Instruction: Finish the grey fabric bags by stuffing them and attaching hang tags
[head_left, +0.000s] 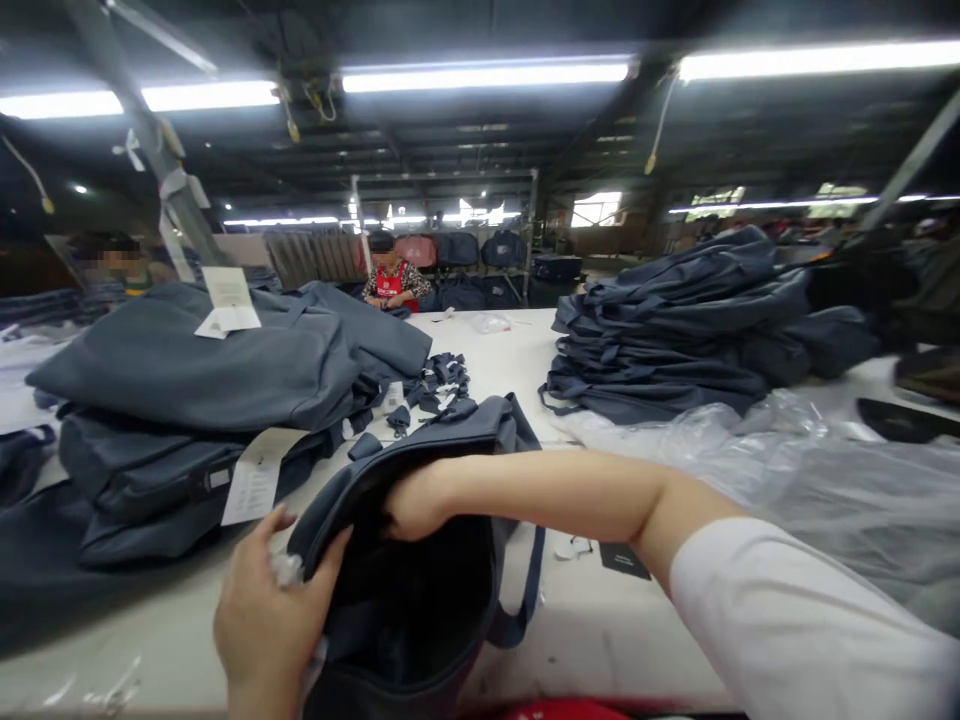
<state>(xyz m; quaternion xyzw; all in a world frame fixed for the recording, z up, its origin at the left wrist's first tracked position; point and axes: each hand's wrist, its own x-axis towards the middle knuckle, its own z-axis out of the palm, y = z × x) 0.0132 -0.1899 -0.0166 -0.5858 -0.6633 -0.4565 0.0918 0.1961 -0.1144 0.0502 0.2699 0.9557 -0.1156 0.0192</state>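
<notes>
A dark blue fabric bag lies open-mouthed in front of me on the white table. My left hand grips the near-left rim of its opening, and a small scrap of crumpled white material shows by its fingers. My right hand reaches across from the right and is pushed into the bag's mouth. Its fingers are hidden inside, curled over the upper rim.
Stacks of the same blue bags with white paper tags lie at left and at back right. Clear plastic sheeting covers the right side. Small blue fabric pieces lie mid-table. A person in red works at the far end.
</notes>
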